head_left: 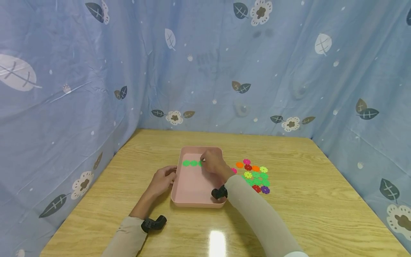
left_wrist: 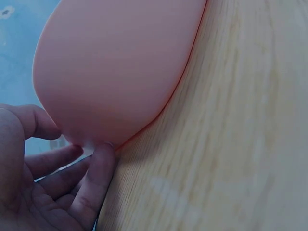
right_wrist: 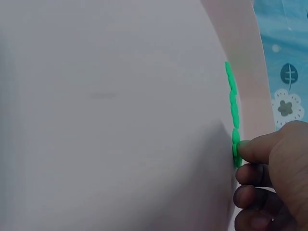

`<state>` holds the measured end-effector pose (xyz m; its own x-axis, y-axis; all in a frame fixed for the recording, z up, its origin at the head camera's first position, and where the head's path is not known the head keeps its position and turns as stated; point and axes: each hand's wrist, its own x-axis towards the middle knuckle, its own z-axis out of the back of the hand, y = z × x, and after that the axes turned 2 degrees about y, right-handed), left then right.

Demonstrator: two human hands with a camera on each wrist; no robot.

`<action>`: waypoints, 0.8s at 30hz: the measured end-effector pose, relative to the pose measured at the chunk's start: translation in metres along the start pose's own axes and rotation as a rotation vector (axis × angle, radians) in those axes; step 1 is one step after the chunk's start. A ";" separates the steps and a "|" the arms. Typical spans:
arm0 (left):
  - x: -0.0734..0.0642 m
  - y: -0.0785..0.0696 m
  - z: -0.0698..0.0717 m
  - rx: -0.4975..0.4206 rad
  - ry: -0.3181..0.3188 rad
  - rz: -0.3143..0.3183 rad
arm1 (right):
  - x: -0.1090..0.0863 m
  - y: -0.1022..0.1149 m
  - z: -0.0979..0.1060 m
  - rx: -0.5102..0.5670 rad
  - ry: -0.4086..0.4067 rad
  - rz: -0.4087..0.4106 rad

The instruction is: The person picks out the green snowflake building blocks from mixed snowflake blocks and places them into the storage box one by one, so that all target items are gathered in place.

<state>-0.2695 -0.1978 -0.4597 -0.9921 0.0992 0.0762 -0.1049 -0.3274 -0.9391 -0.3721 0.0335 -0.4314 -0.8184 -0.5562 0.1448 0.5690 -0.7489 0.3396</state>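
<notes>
A pink tray [head_left: 196, 189] lies on the table. My left hand [head_left: 162, 180] holds its left wall, with bent fingers [left_wrist: 98, 168] against the outer side in the left wrist view. Inside the tray, toward the far end, green flower-shaped discs [head_left: 190, 163] lie in a row from left to right. My right hand [head_left: 213, 162] reaches over the tray and pinches a green disc [right_wrist: 236, 153] at the row's right end. The remaining fingers of that hand are curled. In the head view the hand partly hides this disc.
Right of the tray lies a loose group of flower discs, among them green [head_left: 257, 181], orange [head_left: 239, 165], yellow [head_left: 263, 169], red [head_left: 256, 188] and purple [head_left: 265, 190]. My right forearm covers some. A patterned blue curtain [head_left: 205, 71] surrounds the wooden table [head_left: 321, 200].
</notes>
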 end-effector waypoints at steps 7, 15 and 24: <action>-0.001 0.000 0.001 0.005 0.004 -0.002 | 0.002 0.000 -0.004 -0.033 0.002 -0.017; 0.000 -0.001 0.001 -0.001 0.006 -0.006 | 0.002 0.002 -0.001 -0.063 -0.072 0.005; -0.002 -0.003 0.000 -0.022 0.008 0.011 | -0.005 0.001 0.005 -0.057 -0.123 0.027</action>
<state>-0.2675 -0.1974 -0.4570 -0.9926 0.1034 0.0633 -0.0924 -0.3074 -0.9471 -0.3677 0.0374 -0.4268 -0.8043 -0.5307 0.2674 0.5919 -0.7555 0.2809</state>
